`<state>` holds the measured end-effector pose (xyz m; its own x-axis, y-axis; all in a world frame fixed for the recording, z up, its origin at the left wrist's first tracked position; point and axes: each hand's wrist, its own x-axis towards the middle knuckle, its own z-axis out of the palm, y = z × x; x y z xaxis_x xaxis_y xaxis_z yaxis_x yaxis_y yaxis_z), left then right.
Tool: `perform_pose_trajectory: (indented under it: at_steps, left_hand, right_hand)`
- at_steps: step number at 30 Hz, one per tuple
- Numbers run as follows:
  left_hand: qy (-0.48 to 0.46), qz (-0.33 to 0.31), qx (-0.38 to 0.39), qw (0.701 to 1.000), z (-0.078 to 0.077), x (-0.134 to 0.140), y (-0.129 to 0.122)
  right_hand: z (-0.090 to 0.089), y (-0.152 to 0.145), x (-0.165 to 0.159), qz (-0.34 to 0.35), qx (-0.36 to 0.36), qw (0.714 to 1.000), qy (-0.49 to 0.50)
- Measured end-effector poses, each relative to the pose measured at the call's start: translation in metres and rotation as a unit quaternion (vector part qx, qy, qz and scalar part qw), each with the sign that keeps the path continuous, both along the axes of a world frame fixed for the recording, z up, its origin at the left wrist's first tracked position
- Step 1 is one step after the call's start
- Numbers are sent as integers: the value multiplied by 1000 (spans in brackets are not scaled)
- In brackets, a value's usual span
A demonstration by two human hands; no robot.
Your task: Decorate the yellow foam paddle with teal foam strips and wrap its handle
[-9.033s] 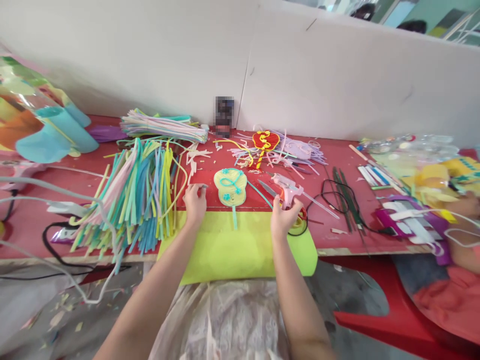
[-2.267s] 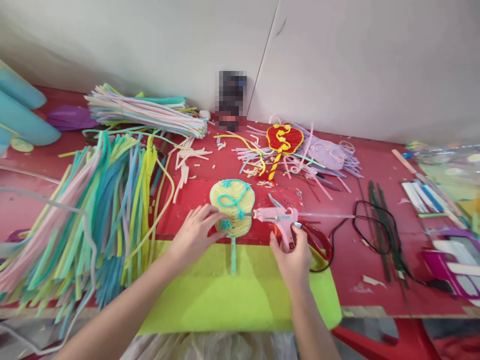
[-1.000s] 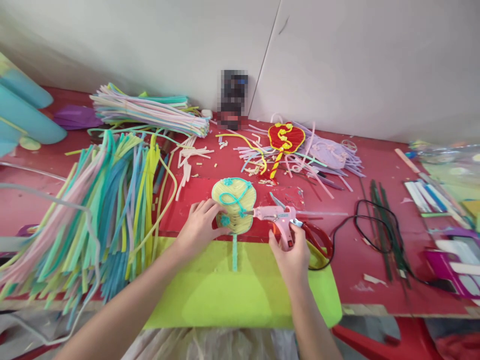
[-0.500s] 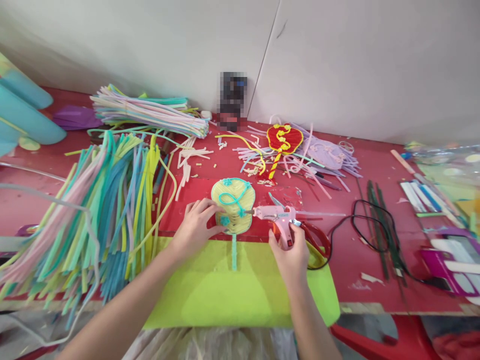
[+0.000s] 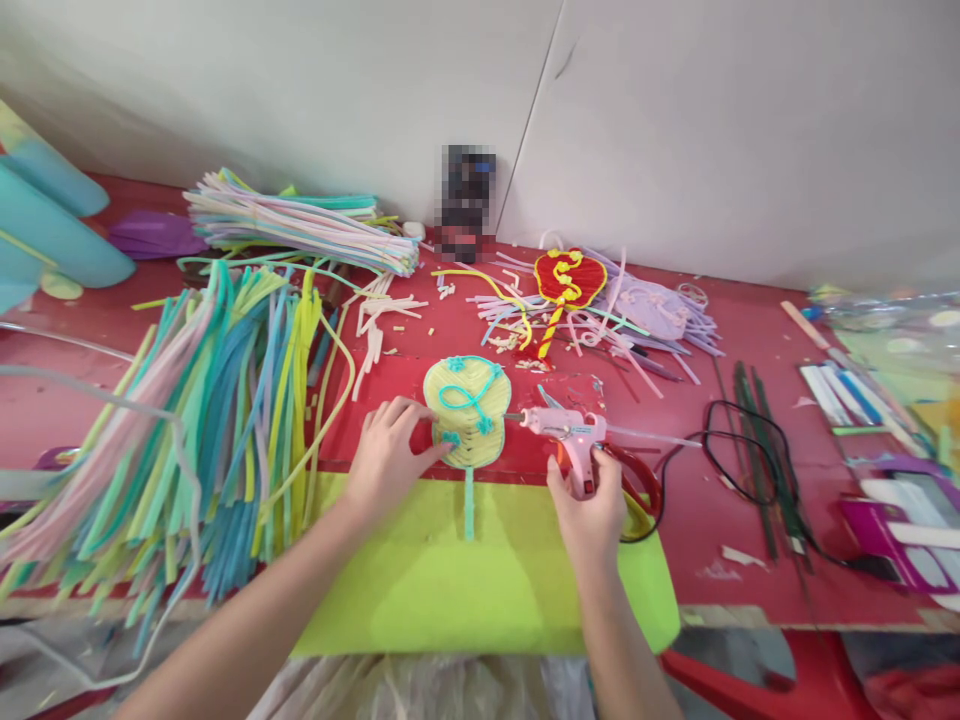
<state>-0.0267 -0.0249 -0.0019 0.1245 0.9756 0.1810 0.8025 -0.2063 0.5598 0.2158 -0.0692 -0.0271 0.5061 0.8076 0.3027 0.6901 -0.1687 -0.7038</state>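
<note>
A pale yellow pipe-cleaner fan [image 5: 450, 375] with a turquoise rim, loop, small flowers and a turquoise stick handle [image 5: 469, 505] lies in front of me. My left hand [image 5: 391, 450] grips the fan's left edge, its thumb by the lower-left flower. My right hand [image 5: 590, 500] is wrapped around the handle of a pink hot glue gun [image 5: 559, 424]. The gun's nozzle points left at the fan's right edge, close to the right-hand flower. A clear glue stick [image 5: 652, 437] sticks out of the gun's back. Red-handled scissors [image 5: 643, 475] lie partly hidden behind the gun.
Bundles of coloured pipe cleaners [image 5: 225, 420] fill the left side, with another bundle [image 5: 300, 222] behind. A red and yellow fan [image 5: 570, 278] lies farther back among purple stems. The black cord [image 5: 784, 440] loops across the right. A lime-green mat [image 5: 450, 600] covers the table's front edge.
My right hand has drawn the glue gun a little to the right, its nozzle backing off the fan. My left thumb has shifted slightly up toward the lower-left flower.
</note>
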Motion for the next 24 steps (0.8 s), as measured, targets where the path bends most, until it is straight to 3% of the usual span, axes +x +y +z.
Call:
perform_pose_trajectory:
  at_steps: [5, 16, 24]
  left_hand:
    - [50, -20, -4, 999, -1, 11, -6]
    - [28, -114, 14, 993, 0, 3, -9]
    - [13, -70, 11, 997, -2, 2, -4]
  right_hand:
    - [2, -1, -1, 2, 2, 1000, -8]
    - [0, -1, 0, 14, -8, 1000, 18]
    - [1, -2, -1, 13, -11, 1000, 20]
